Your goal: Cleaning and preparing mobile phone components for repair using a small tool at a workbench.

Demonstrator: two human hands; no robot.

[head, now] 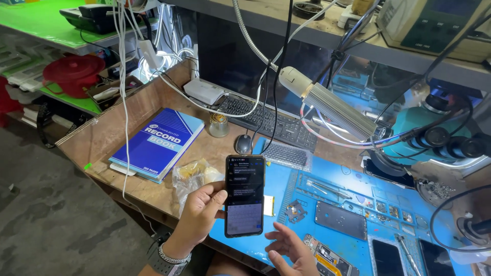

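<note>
My left hand [197,214] holds a black smartphone [245,196] upright by its left edge, above the front of the workbench. Its screen is lit and shows dark message boxes over a keyboard. A metal watch sits on that wrist. My right hand [290,249] hovers just below and to the right of the phone, fingers spread and curled, holding nothing. Under both hands lies a blue repair mat [353,179] with an opened phone [327,258] and small parts.
A blue book [158,143] and a crumpled plastic bag [192,176] lie left of the phone. Behind are a mouse [243,144], a black keyboard [266,120], a ribbed lamp head [332,107] on a flexible arm, hanging cables and a teal microscope [434,133].
</note>
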